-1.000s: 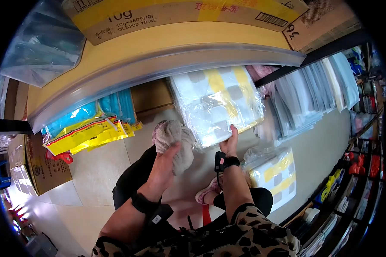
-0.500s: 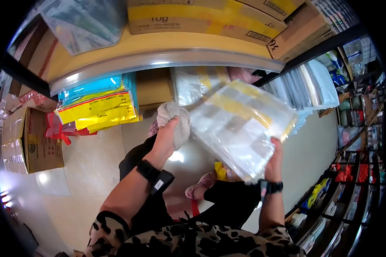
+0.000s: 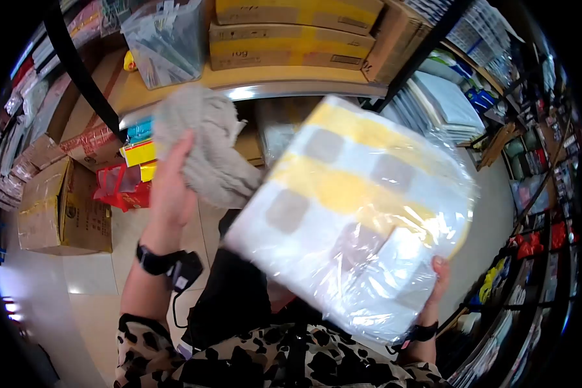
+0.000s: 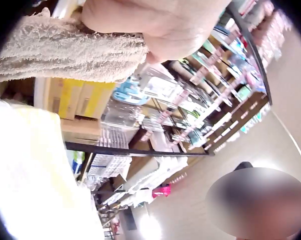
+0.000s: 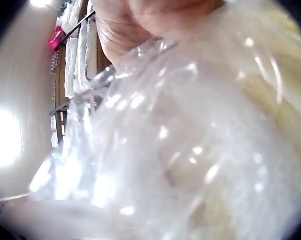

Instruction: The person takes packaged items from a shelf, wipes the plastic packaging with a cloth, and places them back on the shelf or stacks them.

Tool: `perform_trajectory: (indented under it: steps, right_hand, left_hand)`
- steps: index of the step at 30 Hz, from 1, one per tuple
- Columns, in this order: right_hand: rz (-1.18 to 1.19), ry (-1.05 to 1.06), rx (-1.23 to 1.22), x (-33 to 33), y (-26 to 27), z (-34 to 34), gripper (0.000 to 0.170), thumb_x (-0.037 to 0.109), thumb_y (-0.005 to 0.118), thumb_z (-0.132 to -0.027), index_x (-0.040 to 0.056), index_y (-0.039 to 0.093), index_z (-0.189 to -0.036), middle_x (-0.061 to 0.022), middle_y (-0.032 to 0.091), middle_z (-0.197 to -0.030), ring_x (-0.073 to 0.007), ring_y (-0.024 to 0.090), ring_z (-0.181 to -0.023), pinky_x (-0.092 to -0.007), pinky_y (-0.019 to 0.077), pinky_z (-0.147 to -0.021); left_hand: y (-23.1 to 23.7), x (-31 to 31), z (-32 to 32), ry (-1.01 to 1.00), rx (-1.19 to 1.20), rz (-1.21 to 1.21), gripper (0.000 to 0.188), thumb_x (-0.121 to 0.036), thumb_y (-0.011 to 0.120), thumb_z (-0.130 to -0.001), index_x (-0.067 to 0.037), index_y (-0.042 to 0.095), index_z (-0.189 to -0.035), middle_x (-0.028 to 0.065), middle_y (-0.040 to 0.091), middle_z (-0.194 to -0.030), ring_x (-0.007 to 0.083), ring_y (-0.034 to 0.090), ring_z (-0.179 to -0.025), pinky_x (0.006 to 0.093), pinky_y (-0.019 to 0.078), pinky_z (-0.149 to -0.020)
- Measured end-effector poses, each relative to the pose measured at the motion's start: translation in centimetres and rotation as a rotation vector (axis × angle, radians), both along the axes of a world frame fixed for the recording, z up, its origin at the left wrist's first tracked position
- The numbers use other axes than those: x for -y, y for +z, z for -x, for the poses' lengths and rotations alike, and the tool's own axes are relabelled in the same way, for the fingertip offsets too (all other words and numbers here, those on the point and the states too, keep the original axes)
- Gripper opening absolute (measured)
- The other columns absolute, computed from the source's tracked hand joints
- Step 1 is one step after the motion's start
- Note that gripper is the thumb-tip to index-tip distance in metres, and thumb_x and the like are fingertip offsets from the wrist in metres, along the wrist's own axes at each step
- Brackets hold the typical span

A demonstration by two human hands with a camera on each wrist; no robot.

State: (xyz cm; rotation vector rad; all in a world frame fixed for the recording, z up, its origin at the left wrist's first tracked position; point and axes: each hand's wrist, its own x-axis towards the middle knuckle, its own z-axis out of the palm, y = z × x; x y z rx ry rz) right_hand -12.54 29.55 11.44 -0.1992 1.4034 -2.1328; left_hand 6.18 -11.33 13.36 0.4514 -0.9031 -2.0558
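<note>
My left hand point(image 3: 174, 191) grips a rumpled beige-grey cloth point(image 3: 207, 145), held up in front of the shelf. The cloth's terry-like pile shows close up in the left wrist view, bunched against the palm. On the right, a large flat package in clear plastic wrap point(image 3: 330, 187) is held up over the lap, with yellow, grey and white squares showing through. My right hand point(image 3: 439, 284) holds its lower right edge, thumb on top and the other fingers hidden underneath. Shiny wrap point(image 5: 160, 135) fills most of the right wrist view. The cloth's lower end overlaps the package's left side.
A wooden shelf point(image 3: 284, 77) ahead carries cartons point(image 3: 291, 46) and a clear plastic bin point(image 3: 165, 45). Below at left are yellow packets point(image 3: 139, 153), a red bag point(image 3: 123, 187) and a cardboard box point(image 3: 64, 210). Folded pale goods point(image 3: 446, 103) are stacked at right, beside a dark rack point(image 3: 530, 271).
My right hand has lifted the package away from under the shelf, up and closer to the body. My left hand has raised the cloth and moved it left. The head view has shifted.
</note>
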Motion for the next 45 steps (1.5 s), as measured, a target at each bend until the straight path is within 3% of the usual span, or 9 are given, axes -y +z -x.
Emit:
perform_trajectory:
  steps: [2,11,14,17,30,35,39,42,45]
  right_hand:
    - [0.006,0.087,0.056,2.0,0.1,-2.2,0.05,0.023,0.05,-0.08,-0.0091,0.05,-0.118,-0.0186,0.062,-0.101,-0.0275,0.063,-0.093,-0.0377,0.0526,-0.081]
    - [-0.276,0.455,0.251,2.3,-11.7,-2.2,0.045,0.015,0.056,-0.084,-0.0053,0.045,-0.123,-0.0102,0.059,-0.108,-0.0173,0.059,-0.096,-0.0291,0.0476,-0.084]
    - [-0.248,0.503,0.217,1.7,-11.8,-1.5,0.048,0.016,0.057,-0.084,-0.0043,0.044,-0.126,-0.0097,0.058,-0.111,-0.0172,0.058,-0.097,-0.029,0.0471,-0.085]
    - [-0.278,0.445,0.136,1.3,-11.5,-1.6,0.042,0.018,0.058,-0.084,-0.0032,0.051,-0.12,-0.0088,0.06,-0.107,-0.0162,0.058,-0.097,-0.0293,0.0457,-0.085]
    - [-0.318,0.439,0.007,0.6,-13.4,-0.6,0.046,0.029,0.06,-0.082,-0.0035,0.056,-0.114,-0.0095,0.063,-0.101,-0.0166,0.059,-0.091,-0.0272,0.0447,-0.081]
    - [-0.283,0.452,-0.009,0.4,-13.1,-0.5,0.045,0.028,0.061,-0.082,-0.005,0.056,-0.112,-0.0094,0.063,-0.098,-0.0156,0.059,-0.085,-0.0278,0.0467,-0.075]
    - [-0.249,0.464,0.059,0.0,-13.0,-0.5,0.046,0.025,0.06,-0.083,-0.0038,0.051,-0.118,-0.0076,0.06,-0.101,-0.0147,0.057,-0.089,-0.0274,0.0455,-0.079]
    - [-0.297,0.487,0.054,0.0,-13.0,-0.1,0.044,0.024,0.06,-0.083,-0.0027,0.052,-0.117,-0.0062,0.06,-0.099,-0.0136,0.057,-0.089,-0.027,0.0452,-0.079]
    - [-0.3,0.494,0.006,-0.1,-14.0,0.1,0.037,0.021,0.059,-0.083,-0.0018,0.056,-0.112,-0.0059,0.061,-0.097,-0.0128,0.057,-0.09,-0.0273,0.0455,-0.078]
  left_hand:
    - [2.6,-1.1,-2.6,-0.066,-0.035,0.062,0.04,-0.017,0.049,-0.094,-0.002,0.042,-0.13,0.0086,0.053,-0.125,0.0215,0.053,-0.113,0.035,0.0423,-0.097]
    - [0.7,-8.8,-2.9,-0.244,0.504,0.465,0.053,-0.029,0.052,-0.093,0.0,0.036,-0.135,0.0098,0.049,-0.129,0.02,0.047,-0.118,0.0329,0.0361,-0.101]
    - [-2.3,-11.3,-2.3,-0.799,0.867,1.04,0.052,-0.035,0.053,-0.09,-0.002,0.043,-0.129,0.0161,0.048,-0.125,0.0296,0.042,-0.122,0.0384,0.034,-0.101]
    - [-6.9,-15.6,-3.0,-0.783,0.921,1.83,0.059,-0.039,0.063,-0.082,-0.015,0.044,-0.133,0.0165,0.027,-0.143,0.043,0.013,-0.136,0.0646,0.011,-0.103]
    - [-7.5,-8.9,-4.5,-0.518,1.146,1.632,0.052,-0.019,0.062,-0.081,-0.016,0.047,-0.131,0.0198,0.021,-0.147,0.0466,0.013,-0.135,0.0482,0.0226,-0.108]
    - [-2.8,-10.2,-1.9,-0.422,0.869,1.763,0.033,-0.016,0.057,-0.085,-0.008,0.055,-0.116,0.0205,0.058,-0.106,0.0345,0.054,-0.099,0.044,0.0429,-0.088]
    - [0.0,-14.6,-1.5,-0.923,0.879,1.632,0.034,-0.027,0.053,-0.09,-0.002,0.055,-0.114,0.0188,0.061,-0.08,0.0359,0.06,-0.071,0.0417,0.0501,-0.067]
    - [-2.1,-19.3,-1.4,-1.194,0.413,2.017,0.046,-0.041,0.05,-0.09,-0.008,0.053,-0.122,0.0173,0.049,-0.123,0.0303,0.043,-0.118,0.0439,0.0349,-0.096]
    - [-5.5,-20.1,-1.1,-1.34,0.395,2.144,0.047,-0.045,0.045,-0.091,-0.014,0.053,-0.125,0.013,0.046,-0.129,0.0279,0.032,-0.128,0.0484,0.0197,-0.105]
